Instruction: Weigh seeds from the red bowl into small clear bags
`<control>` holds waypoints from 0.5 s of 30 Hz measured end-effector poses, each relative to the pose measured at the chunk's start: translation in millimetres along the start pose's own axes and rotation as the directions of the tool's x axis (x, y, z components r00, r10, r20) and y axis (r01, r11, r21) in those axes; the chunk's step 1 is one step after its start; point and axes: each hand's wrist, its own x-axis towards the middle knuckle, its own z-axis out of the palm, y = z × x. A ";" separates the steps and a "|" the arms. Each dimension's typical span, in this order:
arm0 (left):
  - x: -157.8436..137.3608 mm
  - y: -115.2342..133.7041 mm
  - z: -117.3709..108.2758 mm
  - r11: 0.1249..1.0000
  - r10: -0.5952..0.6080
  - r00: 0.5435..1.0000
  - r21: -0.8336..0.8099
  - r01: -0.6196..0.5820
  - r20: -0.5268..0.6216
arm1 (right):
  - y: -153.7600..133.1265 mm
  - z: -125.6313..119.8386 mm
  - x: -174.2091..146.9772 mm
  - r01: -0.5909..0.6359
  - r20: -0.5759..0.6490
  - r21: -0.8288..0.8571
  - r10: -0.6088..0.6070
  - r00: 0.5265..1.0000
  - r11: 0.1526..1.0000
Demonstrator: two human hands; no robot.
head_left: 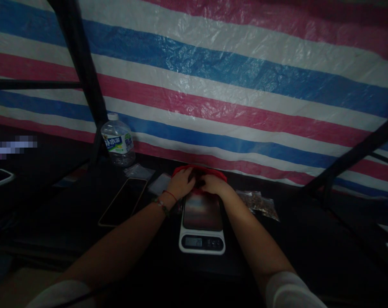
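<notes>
Both of my hands are together at the mouth of a red bag, just beyond a white digital kitchen scale. My left hand bends over the bag's left side with its fingers curled inward. Opposite it, my right hand reaches in from the right, fingers bent toward the left. Deep shadow covers the fingertips and whatever lies between them. The scale's dark platform reflects light, and its display is lit, though the digits are hard to read.
Left of the scale lie a dark-screened phone and flat clear bags. A large clear plastic bottle stands behind them. Small filled clear bags lie to the right. Striped sheeting hangs behind the black table, with dark frame bars at both sides.
</notes>
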 end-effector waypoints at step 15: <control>0.5 0.0 -2.0 0.999 -0.031 0.998 -0.023 0.032 0.048 | -3.6 -3.0 12.8 -0.038 -0.435 0.152 0.102 0.895 0.988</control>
